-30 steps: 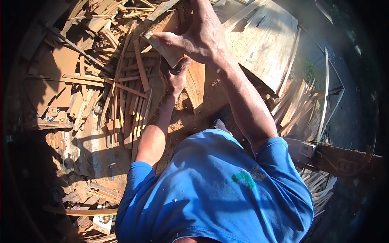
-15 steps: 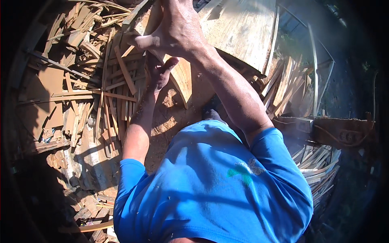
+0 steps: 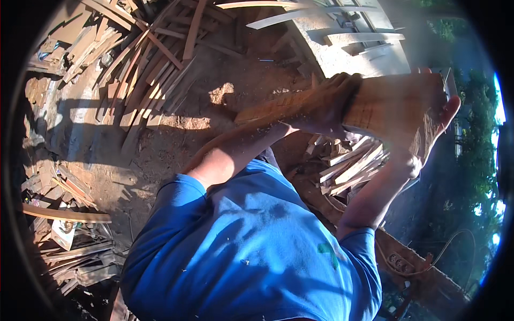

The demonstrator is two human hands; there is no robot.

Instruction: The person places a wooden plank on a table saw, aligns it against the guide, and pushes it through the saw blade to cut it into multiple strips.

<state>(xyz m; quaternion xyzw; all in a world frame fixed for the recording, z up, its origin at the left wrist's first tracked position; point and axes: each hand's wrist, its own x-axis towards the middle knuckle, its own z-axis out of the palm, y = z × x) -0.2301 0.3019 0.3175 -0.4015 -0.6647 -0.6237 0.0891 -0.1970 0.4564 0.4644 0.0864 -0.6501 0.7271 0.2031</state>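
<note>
My left hand (image 3: 338, 104), in shadow, is closed on a thick reddish-brown wooden board (image 3: 390, 99) with rough edges, held out to the upper right of my body. My right hand (image 3: 423, 142) grips the board's far right end, one finger rising along its edge and the rest partly hidden behind it. A streak of glare blurs part of the board and that hand. Both forearms come up past my blue shirt, and loose strips (image 3: 356, 166) of wood lie below the board.
Heaped slats and offcuts (image 3: 160, 75) fill the upper left, with more scraps (image 3: 75, 257) at lower left on sawdust-covered ground. A pale sheet (image 3: 342, 61) with strips on it is at the top. A beam with outlets (image 3: 399, 265) and a cable is at lower right, greenery (image 3: 471, 171) beyond.
Both hands and the board have swung from upper middle over to the right, and the board now lies crosswise between them. The view has turned, shifting the woodpiles and beam.
</note>
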